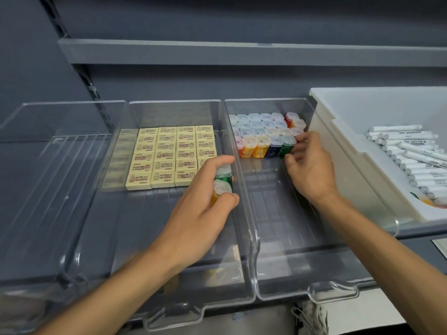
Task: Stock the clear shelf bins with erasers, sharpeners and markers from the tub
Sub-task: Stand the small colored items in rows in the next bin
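While erasers (169, 153) sat stocked, the right hand (310, 168) pinched a green sharpener (286, 146) into place; the left hand (205, 206) gripped two spare sharpeners (222, 181). Markers (411, 153) waited in the tub (350, 112).

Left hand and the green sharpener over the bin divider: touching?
Touching. The head view shows the left hand with fingers and thumb curled round the green sharpener, no gap.

The cream erasers (167, 157), laid in rows toward the back of the middle clear bin (174, 103), each carry the word "miffy" in reddish-brown print beside a small rabbit figure; the smaller lines under it are too fine to read. Dark print on the white markers (411, 151) in the tub (338, 131) is blurred and unreadable.
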{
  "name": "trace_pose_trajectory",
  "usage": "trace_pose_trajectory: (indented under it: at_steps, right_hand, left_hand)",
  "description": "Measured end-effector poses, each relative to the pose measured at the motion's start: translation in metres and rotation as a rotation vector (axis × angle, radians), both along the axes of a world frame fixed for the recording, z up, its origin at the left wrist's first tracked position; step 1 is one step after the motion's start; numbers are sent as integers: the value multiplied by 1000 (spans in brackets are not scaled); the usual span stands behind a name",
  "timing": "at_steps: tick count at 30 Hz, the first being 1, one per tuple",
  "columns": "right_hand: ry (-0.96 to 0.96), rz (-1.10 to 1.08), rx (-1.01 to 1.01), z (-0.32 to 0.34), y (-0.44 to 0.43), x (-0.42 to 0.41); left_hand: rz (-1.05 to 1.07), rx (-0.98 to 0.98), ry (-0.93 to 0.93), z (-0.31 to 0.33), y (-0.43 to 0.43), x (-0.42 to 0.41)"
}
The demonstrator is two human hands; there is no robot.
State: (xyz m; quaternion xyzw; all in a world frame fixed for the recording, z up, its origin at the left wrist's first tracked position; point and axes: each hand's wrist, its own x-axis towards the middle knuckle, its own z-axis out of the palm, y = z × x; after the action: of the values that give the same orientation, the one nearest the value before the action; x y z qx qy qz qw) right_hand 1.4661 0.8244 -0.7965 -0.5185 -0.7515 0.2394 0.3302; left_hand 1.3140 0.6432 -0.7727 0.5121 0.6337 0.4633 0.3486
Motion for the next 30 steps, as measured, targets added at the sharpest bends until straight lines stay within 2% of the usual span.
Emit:
trace_pose_trajectory:
  at_steps: [5,10,18,23,30]
  right_hand:
    - [-3,-51,-18,3,-8,3]
    - [-42,-16,66,9,-22,4]
    - [286,365,67,48,-81,-9]
    - [122,571,123,60,-98,-14]
    - [66,587,98,54,-97,-13]
  left_hand:
    - [15,-6,9,-1,-1,1]
    - [29,-4,24,0,0,0]
    - [43,135,71,4,0,1]
    - [45,246,63,6,-3,5]
    - [19,306,6,12,-7,10]
